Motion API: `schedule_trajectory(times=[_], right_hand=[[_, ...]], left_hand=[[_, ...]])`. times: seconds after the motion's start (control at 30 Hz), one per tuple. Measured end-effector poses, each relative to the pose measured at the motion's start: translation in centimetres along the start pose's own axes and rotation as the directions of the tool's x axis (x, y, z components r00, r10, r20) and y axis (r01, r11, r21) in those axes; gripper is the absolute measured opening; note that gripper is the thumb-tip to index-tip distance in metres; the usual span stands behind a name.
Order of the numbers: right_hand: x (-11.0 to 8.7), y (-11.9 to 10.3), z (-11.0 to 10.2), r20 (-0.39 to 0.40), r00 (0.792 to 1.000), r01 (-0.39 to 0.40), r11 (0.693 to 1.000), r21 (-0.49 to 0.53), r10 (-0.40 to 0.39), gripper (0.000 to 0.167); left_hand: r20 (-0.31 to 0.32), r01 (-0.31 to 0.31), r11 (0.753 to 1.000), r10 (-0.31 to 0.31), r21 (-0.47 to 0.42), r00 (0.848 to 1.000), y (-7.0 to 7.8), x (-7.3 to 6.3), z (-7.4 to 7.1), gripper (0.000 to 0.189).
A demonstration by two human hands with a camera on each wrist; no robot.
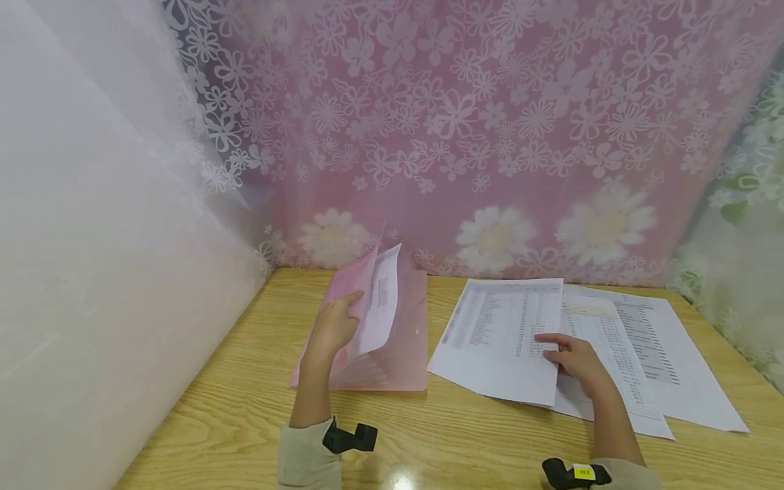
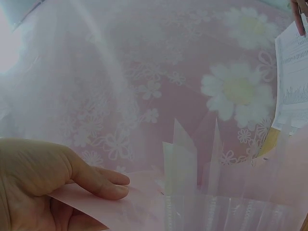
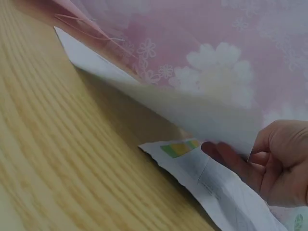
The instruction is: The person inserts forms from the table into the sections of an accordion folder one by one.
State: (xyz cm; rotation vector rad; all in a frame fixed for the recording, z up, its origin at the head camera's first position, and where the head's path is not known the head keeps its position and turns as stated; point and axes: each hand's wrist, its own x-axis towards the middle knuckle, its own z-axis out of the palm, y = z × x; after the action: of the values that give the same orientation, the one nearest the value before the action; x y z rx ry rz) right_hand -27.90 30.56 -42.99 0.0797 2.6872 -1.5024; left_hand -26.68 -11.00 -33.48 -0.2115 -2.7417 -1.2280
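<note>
A pink translucent folder [image 1: 412, 340] lies partly opened on the table, its front cover raised. My left hand [image 1: 335, 327] holds that cover [image 2: 139, 190] at its edge, thumb on top in the left wrist view. Inside the folder a white printed sheet [image 1: 384, 299] stands tilted among clear pockets [image 2: 236, 211]. Over on the right, my right hand [image 1: 576, 364] pinches the lower right edge of a printed sheet [image 1: 490, 347]. In the right wrist view this sheet [image 3: 183, 106] is lifted off the table, thumb above and fingers beneath.
Two more printed sheets overlap at the right: one with a yellowish band [image 1: 591, 309] and a larger one [image 1: 680, 340] beyond it. The wooden table [image 1: 233, 408] meets a pink flowered curtain [image 1: 422, 136] at the back and a whitish sheet [image 1: 153, 238] at the left.
</note>
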Motion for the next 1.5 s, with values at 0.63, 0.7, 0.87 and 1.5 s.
schedule_trajectory(times=[0.63,0.7,0.87,1.5], right_hand=[[-0.7,-3.6,-1.0,-0.013,0.998,0.062,0.977,0.204,-0.061,0.046],[-0.8,-3.8,-1.1,-0.015,0.998,0.065,0.976,0.207,-0.063,0.046],[-1.1,-4.2,-1.4,-0.024,0.998,0.067,0.975,0.213,-0.063,0.046],[-1.8,-5.0,-1.9,-0.095,0.992,0.108,0.966,0.233,-0.088,0.047]], left_hand=[[-0.007,-0.029,1.000,0.029,-0.001,1.000,0.2,-0.2,-0.2,0.048],[-0.008,-0.034,0.999,0.034,-0.002,0.999,0.2,-0.2,-0.2,0.048],[-0.005,-0.017,1.000,0.017,0.012,1.000,0.0,0.1,0.0,0.049],[-0.003,-0.017,1.000,0.017,0.012,1.000,0.1,0.1,0.2,0.049]])
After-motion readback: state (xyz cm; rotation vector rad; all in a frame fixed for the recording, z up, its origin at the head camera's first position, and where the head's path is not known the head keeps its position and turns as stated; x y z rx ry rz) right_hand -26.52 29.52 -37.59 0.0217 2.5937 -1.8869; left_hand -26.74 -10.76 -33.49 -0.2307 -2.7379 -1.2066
